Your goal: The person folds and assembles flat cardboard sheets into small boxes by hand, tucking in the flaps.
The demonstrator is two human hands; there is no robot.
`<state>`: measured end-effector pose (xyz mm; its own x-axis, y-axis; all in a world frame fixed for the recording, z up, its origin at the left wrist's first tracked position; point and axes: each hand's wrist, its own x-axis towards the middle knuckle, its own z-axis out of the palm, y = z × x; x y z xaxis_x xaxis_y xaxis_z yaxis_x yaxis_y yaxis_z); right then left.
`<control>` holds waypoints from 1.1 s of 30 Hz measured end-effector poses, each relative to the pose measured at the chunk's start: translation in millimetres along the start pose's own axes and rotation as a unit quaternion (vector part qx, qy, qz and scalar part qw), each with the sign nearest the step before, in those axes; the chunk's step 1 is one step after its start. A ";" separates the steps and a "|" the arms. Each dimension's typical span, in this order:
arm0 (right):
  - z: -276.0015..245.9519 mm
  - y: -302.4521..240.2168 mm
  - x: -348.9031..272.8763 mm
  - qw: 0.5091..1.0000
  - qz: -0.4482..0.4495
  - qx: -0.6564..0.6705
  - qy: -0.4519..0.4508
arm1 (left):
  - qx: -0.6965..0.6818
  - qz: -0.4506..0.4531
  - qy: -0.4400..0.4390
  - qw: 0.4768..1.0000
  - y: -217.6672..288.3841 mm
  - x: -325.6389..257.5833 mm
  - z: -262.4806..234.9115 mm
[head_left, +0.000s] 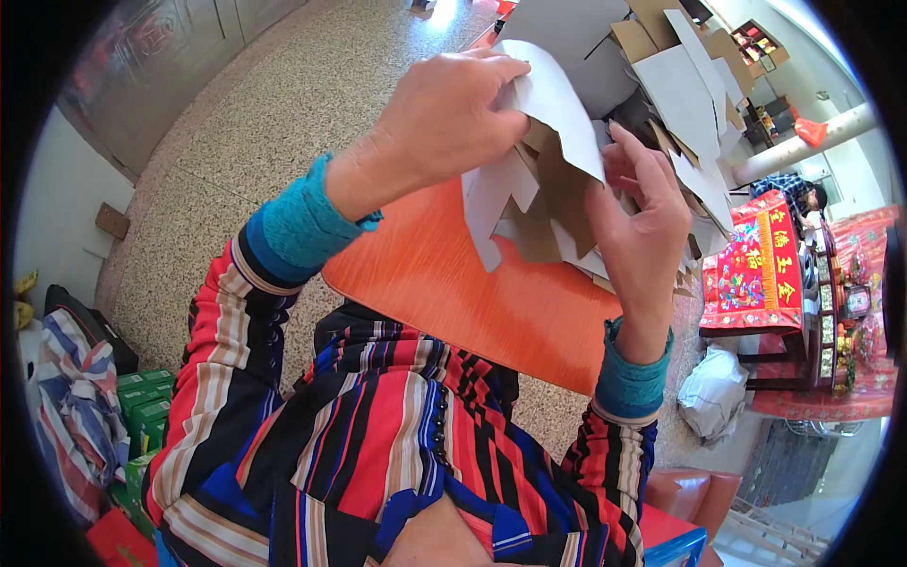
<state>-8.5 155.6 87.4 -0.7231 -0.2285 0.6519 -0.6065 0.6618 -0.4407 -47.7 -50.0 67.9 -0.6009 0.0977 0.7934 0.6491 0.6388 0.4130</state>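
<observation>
Speckled floor (255, 123) lies left of an orange table (425, 265); the white and brown card (557, 99) is up over the table's far side; the left hand (444, 125) pinches its left edge; the right hand (647, 215) curls at its right edge, but I cannot tell if it grips; the card looks light, thin and bendy, best held by its edges.

Bright light glares off the floor (283, 94) near the top, and fisheye distortion bends the edges.
</observation>
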 end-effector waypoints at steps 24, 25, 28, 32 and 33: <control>15.1 -26.6 -31.6 0.980 -0.109 0.094 -0.139 | -0.094 0.018 -0.053 0.994 -21.1 -32.0 -42.7; 19.2 -21.0 -32.1 0.980 -0.109 0.095 -0.138 | -0.093 0.019 -0.054 0.994 -26.9 -40.5 -41.0; 29.1 4.6 -21.4 0.992 -0.019 0.106 -0.069 | -0.102 0.021 -0.028 0.994 -37.3 -63.0 -39.5; 42.7 16.2 -20.0 0.990 0.001 0.112 -0.090 | -0.123 0.012 -0.012 0.992 -39.5 -82.2 -35.0; 45.2 17.5 -20.4 0.987 -0.004 0.112 -0.111 | -0.132 0.007 -0.008 0.991 -40.3 -86.0 -33.5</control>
<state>-19.3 139.6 38.5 -0.7577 -0.4011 0.5147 -0.6522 0.4913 -0.5773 -6.6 -109.7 -2.0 -0.5971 0.1178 0.7935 0.7553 0.4159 0.5066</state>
